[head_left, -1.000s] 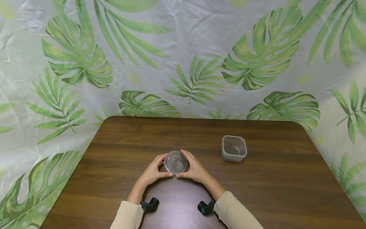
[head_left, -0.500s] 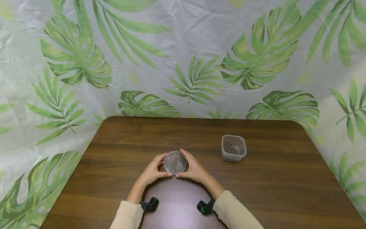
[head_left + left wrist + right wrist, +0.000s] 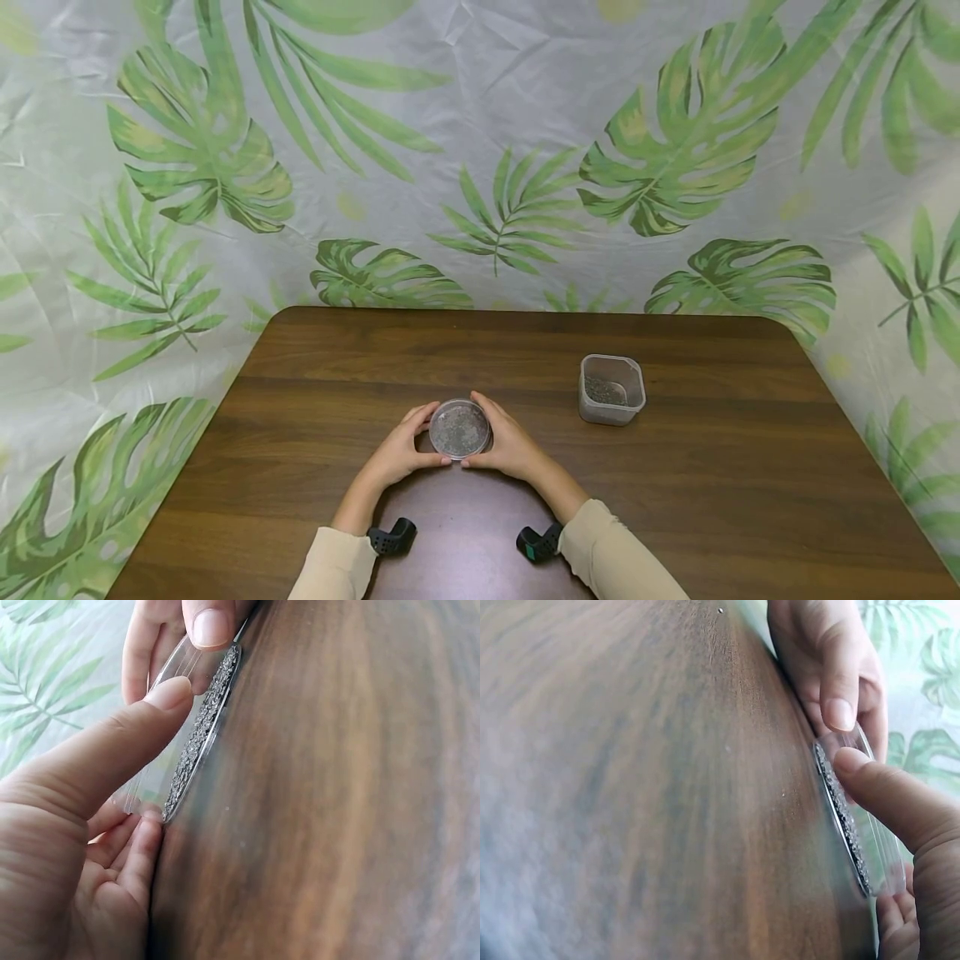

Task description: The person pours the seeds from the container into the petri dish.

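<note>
A round, clear petri dish with a layer of grey granules stands on the table between both hands in the head view. From the left, my left hand holds its side, thumb at the near edge and fingers curled round the far side. My right hand grips the opposite side the same way, the two thumbs nearly meeting in front. In the left wrist view the granules lie flat along the bottom of the dish, below its clear wall. The right wrist view shows the right thumb against the dish's wall.
A square clear plastic container with some grey granules in it stands open to the right of the hands. The brown wooden table ends at the back by a leaf-patterned curtain. A tiny speck lies on the tabletop.
</note>
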`<state>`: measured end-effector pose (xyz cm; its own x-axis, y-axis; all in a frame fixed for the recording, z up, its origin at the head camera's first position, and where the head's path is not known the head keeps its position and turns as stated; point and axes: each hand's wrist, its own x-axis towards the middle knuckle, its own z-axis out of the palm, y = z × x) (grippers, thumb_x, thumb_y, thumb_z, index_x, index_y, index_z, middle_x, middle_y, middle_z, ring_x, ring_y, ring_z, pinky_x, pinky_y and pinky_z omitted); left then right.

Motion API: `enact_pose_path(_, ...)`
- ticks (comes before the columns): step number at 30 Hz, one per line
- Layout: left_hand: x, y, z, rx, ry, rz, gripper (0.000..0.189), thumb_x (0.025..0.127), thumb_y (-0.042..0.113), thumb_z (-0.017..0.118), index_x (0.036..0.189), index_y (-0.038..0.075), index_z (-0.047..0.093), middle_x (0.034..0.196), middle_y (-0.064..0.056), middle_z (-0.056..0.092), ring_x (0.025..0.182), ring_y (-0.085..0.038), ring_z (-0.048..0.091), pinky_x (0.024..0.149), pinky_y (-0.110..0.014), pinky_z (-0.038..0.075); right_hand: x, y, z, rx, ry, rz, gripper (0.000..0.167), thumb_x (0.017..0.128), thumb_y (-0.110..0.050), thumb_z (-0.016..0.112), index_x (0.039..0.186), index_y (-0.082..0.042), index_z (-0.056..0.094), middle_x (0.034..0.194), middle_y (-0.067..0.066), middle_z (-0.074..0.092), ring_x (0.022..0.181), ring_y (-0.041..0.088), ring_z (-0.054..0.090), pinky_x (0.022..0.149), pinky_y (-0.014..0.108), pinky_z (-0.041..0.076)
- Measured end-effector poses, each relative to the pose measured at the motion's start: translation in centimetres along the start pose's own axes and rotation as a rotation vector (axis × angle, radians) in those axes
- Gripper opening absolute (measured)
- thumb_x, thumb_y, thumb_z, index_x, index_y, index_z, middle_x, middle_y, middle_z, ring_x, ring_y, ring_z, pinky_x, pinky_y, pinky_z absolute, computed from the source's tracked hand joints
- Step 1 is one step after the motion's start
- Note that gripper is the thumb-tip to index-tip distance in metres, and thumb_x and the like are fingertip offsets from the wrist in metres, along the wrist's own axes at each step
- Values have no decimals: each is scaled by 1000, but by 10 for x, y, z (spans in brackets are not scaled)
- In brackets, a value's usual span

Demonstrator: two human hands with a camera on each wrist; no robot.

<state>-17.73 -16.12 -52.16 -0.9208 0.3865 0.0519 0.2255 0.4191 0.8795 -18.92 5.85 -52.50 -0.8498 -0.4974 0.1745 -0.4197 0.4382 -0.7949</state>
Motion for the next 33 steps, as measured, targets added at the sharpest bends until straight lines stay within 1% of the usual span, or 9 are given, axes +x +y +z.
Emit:
enact_pose_path(6,0,1,-1,31,-3,23,90,66,23,81,137,-1,31,134,-17,34,113,-33,45,95,-43,37,0,-1,0,-4,-7,-11,102,63,-31,82,141,-3,23,141,14,29,127,27,29,100,46,30)
enact_pose_path(11,-1,1,0,47,-2,20,90,67,25,80,138,0,31,134,-16,34,113,-32,45,96,-43,37,0,-2,0,-7,-17,1,102,64,-36,80,142,-6,21,142,13,27,127,27,29,100,46,30)
enact_pose_path(13,-1,2,0,57,2,21,86,70,27,78,138,0,31,134,-15,35,113,-32,45,96,-43,37,0,-3,0,-6,-13,3,98,68,-39,77,142,-7,22,143,12,26,127,26,28,100,46,30)
enact_pose_path(16,-2,2,0,66,14,34,78,77,28,72,137,-1,31,133,-16,35,113,-33,46,96,-43,37,-2,-4,-1,-13,-6,-10,87,77,-42,68,142,-7,23,143,11,26,128,26,27,101,47,29)
enact_pose_path(21,-2,5,2,86,30,24,70,84,31,63,138,-1,30,134,-16,35,113,-32,46,96,-42,37,-3,-5,-5,-19,0,-39,72,87,-41,55,142,-6,25,144,13,24,130,25,23,102,48,25)
enact_pose_path(25,-2,9,3,140,38,12,72,86,36,60,140,1,27,135,-16,35,112,-32,47,95,-43,38,-4,-6,-10,-32,31,-42,66,90,-40,50,142,-7,25,145,13,21,131,27,20,101,52,24)
enact_pose_path(27,-1,10,3,170,44,21,72,86,37,59,140,1,26,135,-17,35,112,-32,47,94,-44,38,-5,-8,-13,-44,52,-45,64,92,-40,48,142,-8,25,146,12,20,131,28,19,100,54,24)
enact_pose_path(30,-1,13,4,228,44,29,75,86,41,57,140,1,24,136,-18,33,117,-32,42,96,-45,36,-7,-10,-18,-58,80,-57,60,93,-37,46,143,-11,25,147,12,18,132,29,17,100,55,23)
enact_pose_path(33,-1,17,4,292,45,22,78,85,46,55,141,2,22,138,-18,29,123,-32,33,99,-47,32,-9,-12,-24,-85,108,-92,58,94,-34,45,144,-14,23,147,12,18,132,29,17,101,54,23)
